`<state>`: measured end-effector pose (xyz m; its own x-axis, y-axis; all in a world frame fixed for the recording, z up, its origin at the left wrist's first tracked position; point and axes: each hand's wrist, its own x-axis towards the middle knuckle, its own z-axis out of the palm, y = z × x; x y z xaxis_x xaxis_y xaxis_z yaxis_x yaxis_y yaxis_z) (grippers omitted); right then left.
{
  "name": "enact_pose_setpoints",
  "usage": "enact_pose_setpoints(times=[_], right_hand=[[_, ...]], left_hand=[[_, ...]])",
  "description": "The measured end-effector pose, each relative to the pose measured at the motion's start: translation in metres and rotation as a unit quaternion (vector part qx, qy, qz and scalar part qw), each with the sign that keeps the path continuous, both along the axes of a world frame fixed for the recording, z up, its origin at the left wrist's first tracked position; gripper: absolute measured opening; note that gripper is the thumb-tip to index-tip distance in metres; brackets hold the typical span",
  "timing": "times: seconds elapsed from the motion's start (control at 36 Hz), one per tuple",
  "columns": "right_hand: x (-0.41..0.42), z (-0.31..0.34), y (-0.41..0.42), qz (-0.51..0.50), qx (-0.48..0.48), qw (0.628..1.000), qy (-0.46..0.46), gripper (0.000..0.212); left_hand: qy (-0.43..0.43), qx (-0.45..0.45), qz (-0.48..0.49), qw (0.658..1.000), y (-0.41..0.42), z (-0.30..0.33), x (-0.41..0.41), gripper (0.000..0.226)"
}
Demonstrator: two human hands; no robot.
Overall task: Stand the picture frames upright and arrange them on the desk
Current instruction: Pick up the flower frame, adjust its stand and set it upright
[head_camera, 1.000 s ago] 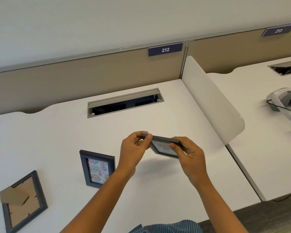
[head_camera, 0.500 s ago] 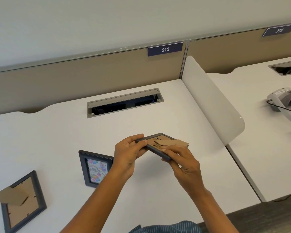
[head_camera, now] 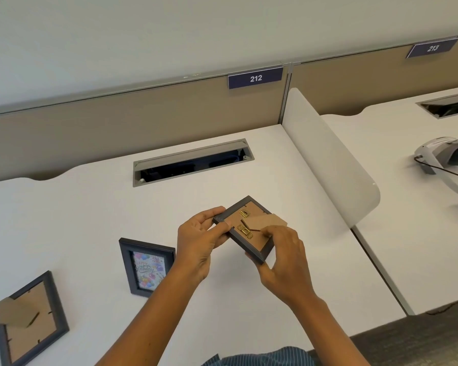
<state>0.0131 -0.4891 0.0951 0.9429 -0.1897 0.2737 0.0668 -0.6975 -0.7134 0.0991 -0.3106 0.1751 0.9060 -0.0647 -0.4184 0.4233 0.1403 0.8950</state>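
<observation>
At far left, one frame (head_camera: 28,319) is seen lying face down on the desk (head_camera: 90,207); beside it a second frame (head_camera: 147,266) is stood upright. The third frame (head_camera: 246,229) is gripped above the desk by the left hand (head_camera: 198,249), while its easel flap (head_camera: 269,221) is pinched open by the right hand (head_camera: 283,257). Standing it is called for next.

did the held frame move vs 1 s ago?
Yes. The held frame flipped: its cardboard back now faces up, held by the left hand and right hand, in much the same spot right of the standing birthday frame.
</observation>
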Motion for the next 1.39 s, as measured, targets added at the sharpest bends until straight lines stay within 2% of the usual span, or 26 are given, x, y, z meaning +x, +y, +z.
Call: enact_pose_setpoints(times=[0.19, 0.53, 0.75, 0.86, 0.94, 1.11, 1.39], right_hand=[[0.001, -0.005, 0.001, -0.024, -0.042, 0.999, 0.011, 0.079], [0.002, -0.009, 0.014, -0.101, -0.062, 0.993, 0.001, 0.071], [0.004, -0.002, 0.017, -0.081, -0.002, 0.996, 0.027, 0.067], [0.005, -0.004, 0.007, -0.05, 0.055, 0.995, 0.071, 0.08], [0.006, -0.008, -0.01, -0.026, 0.121, 0.986, 0.116, 0.087], [0.017, 0.001, -0.038, -0.06, 0.208, 0.949, 0.23, 0.096], [0.033, -0.001, -0.047, -0.072, 0.248, 0.922, 0.288, 0.093]], left_hand=[[0.006, 0.018, 0.005, 1.0, -0.003, -0.002, -0.001, 0.035], [0.008, 0.03, 0.014, 0.999, -0.005, -0.004, 0.001, 0.033], [0.005, 0.03, 0.018, 0.999, -0.003, -0.005, 0.003, 0.034], [0.008, 0.025, 0.02, 0.999, -0.001, -0.006, 0.003, 0.034], [0.009, 0.019, 0.019, 1.0, 0.002, -0.006, 0.002, 0.035], [0.011, 0.022, 0.013, 1.0, 0.003, -0.009, 0.002, 0.036], [0.011, 0.016, 0.008, 1.0, 0.0, -0.008, 0.001, 0.035]])
